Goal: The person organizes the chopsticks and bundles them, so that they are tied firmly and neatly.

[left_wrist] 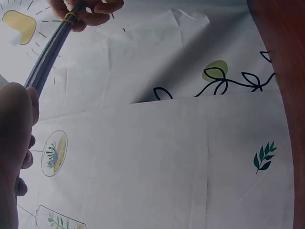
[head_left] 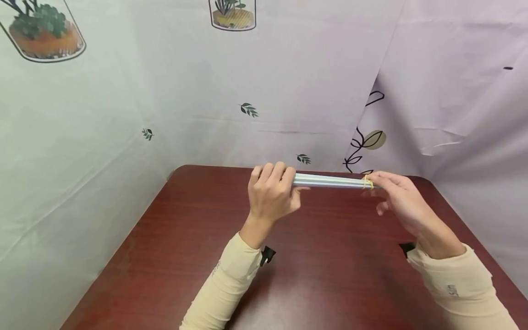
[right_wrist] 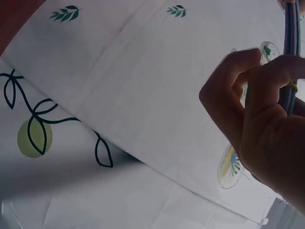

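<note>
A bundle of long thin pastel sticks [head_left: 330,180], pale green, white and bluish, lies almost level above the table; the exact kind of stick is unclear. My left hand [head_left: 270,190] grips its left end, fingers curled over it. Around the right end runs a yellow rubber band [head_left: 368,182]. Thumb and fingers of my right hand [head_left: 402,201] pinch the bundle at this band, with other fingers loosely bent below. In the right wrist view, the right hand [right_wrist: 267,114] partly covers the band. The left wrist view shows the bundle [left_wrist: 50,59] slanting between both hands.
Beneath both hands is a reddish-brown table [head_left: 177,238] with rounded far corners. White sheeting [head_left: 198,82] with printed plants surrounds it at the back and sides. Dark pieces show at both cuffs, such as the black piece [head_left: 267,255] by the left sleeve.
</note>
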Tool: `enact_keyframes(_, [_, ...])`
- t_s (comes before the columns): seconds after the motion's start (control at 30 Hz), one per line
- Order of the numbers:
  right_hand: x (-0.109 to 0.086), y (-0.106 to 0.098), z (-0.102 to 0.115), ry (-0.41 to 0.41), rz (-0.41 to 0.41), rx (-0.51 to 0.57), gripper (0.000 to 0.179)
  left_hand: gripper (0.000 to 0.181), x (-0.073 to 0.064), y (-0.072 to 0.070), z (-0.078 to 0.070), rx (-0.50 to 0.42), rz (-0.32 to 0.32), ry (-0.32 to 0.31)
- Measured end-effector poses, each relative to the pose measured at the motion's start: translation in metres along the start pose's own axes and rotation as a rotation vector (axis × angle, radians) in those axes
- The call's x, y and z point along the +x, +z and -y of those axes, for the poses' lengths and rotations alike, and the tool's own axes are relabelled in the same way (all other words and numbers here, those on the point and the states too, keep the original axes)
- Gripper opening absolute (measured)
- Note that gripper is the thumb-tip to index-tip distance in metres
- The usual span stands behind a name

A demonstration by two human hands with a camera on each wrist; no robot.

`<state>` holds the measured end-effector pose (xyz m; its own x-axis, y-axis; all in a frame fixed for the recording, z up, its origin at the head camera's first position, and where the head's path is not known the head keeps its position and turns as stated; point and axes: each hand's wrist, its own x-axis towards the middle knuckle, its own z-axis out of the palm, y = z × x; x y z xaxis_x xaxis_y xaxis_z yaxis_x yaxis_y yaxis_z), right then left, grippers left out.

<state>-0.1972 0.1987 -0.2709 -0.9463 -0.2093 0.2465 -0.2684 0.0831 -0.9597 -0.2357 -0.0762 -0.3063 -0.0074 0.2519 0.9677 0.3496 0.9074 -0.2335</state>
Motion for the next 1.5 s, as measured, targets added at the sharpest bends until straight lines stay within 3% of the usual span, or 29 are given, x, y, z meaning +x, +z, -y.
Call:
enact_keyframes(0.13, [-0.001, -0.001, 0.004, -0.010, -0.132, -0.215, 0.005, 0.037, 0.000, 0.000, 0.001, 0.005, 0.032, 0.007])
enact_keyframes(0.23, [-0.005, -0.005, 0.005, -0.087, -0.216, -0.239, 0.017, 0.031, 0.000, 0.000, 0.001, 0.003, 0.046, 0.007])
enact_keyframes(0.37, [-0.011, -0.015, 0.001, -0.281, -0.147, -0.253, 0.014, 0.033, 0.000, -0.002, -0.001, -0.012, 0.053, -0.011])
enact_keyframes(0.5, [-0.011, -0.018, -0.007, -0.476, -0.027, -0.218, 0.032, 0.038, 0.002, -0.005, -0.003, -0.031, 0.051, -0.026])
enact_keyframes(0.67, [-0.003, 0.002, -0.015, -0.680, -0.056, -0.320, 0.044, 0.040, 0.001, -0.005, -0.010, -0.062, 0.027, -0.014])
enact_keyframes(0.8, [-0.003, 0.005, -0.011, -0.712, -0.065, -0.428, 0.059, 0.040, 0.000, -0.002, -0.013, -0.077, 0.028, -0.017])
enact_keyframes(0.83, [-0.005, 0.003, -0.008, -0.710, -0.044, -0.397, 0.061, 0.037, 0.000, -0.003, -0.012, -0.074, 0.031, -0.020])
enact_keyframes(0.9, [-0.007, -0.004, -0.002, -0.736, -0.011, -0.375, 0.053, 0.036, 0.001, -0.004, -0.010, -0.071, 0.034, -0.026])
enact_keyframes(1.03, [-0.007, -0.008, 0.013, -0.887, 0.023, -0.405, 0.024, 0.033, 0.002, -0.006, -0.008, -0.047, 0.041, -0.035])
enact_keyframes(1.13, [-0.001, -0.006, 0.013, -0.985, 0.002, -0.535, 0.039, 0.031, 0.002, -0.005, -0.009, -0.027, 0.038, -0.016])
enact_keyframes(1.3, [0.007, 0.000, 0.001, -1.039, -0.078, -0.650, 0.043, 0.033, 0.001, -0.003, -0.013, -0.003, 0.037, -0.003])
enact_keyframes(1.5, [0.008, 0.007, -0.004, -1.046, -0.139, -0.638, 0.045, 0.040, -0.001, -0.004, -0.016, 0.007, 0.052, -0.028])
